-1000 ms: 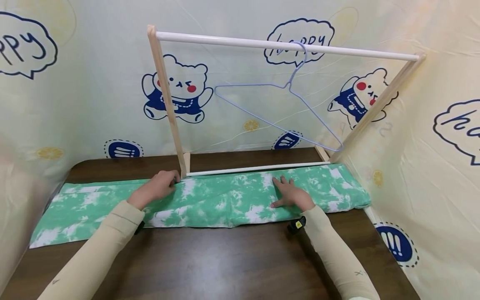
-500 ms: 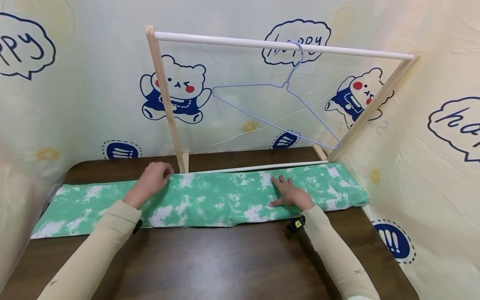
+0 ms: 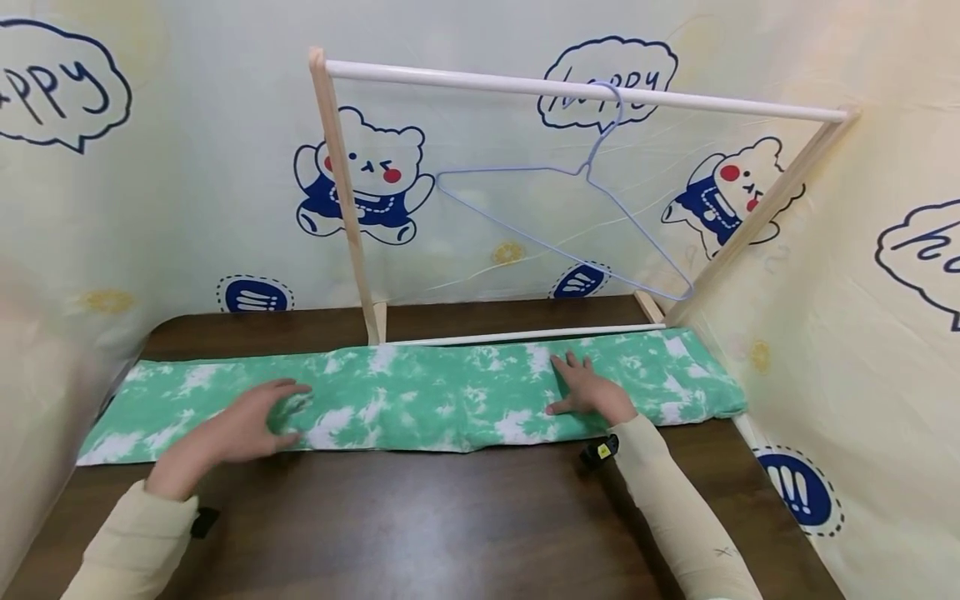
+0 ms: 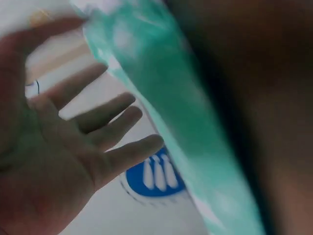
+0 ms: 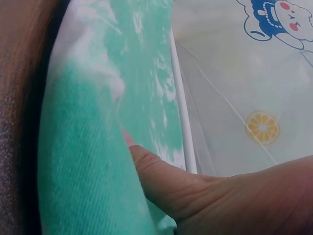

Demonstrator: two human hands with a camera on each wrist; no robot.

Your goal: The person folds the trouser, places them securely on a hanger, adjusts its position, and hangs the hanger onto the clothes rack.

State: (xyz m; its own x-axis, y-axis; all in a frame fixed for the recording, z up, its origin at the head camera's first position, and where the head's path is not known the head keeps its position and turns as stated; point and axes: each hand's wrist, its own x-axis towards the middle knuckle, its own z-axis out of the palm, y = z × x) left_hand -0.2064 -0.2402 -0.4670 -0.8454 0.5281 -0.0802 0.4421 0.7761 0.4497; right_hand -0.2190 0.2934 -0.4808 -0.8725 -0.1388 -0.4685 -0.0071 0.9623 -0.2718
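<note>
A long, folded green-and-white tie-dye cloth [image 3: 435, 400] lies across the table, its kind of garment not clear. My right hand [image 3: 588, 393] rests on its right half with the fingers spread; in the right wrist view the thumb [image 5: 166, 181] lies against the fabric. My left hand [image 3: 247, 421] is over the front edge of the cloth's left part, thumb and fingers apart, holding nothing. In the left wrist view its fingers are stretched out beside the blurred cloth [image 4: 166, 88]; whether they touch it I cannot tell.
Behind the cloth stands a wooden rack with a white top rail [image 3: 465, 80] and a low white bar [image 3: 525, 336]. A thin blue wire hanger [image 3: 587, 169] hangs from the rail. Brown table surface [image 3: 420, 517] lies in front; a printed curtain [image 3: 225, 167] surrounds it.
My left hand has let go of the cloth's back edge and moved toward me and left, its fingers opening. The left part of the cloth lies straighter. The right hand stays put.
</note>
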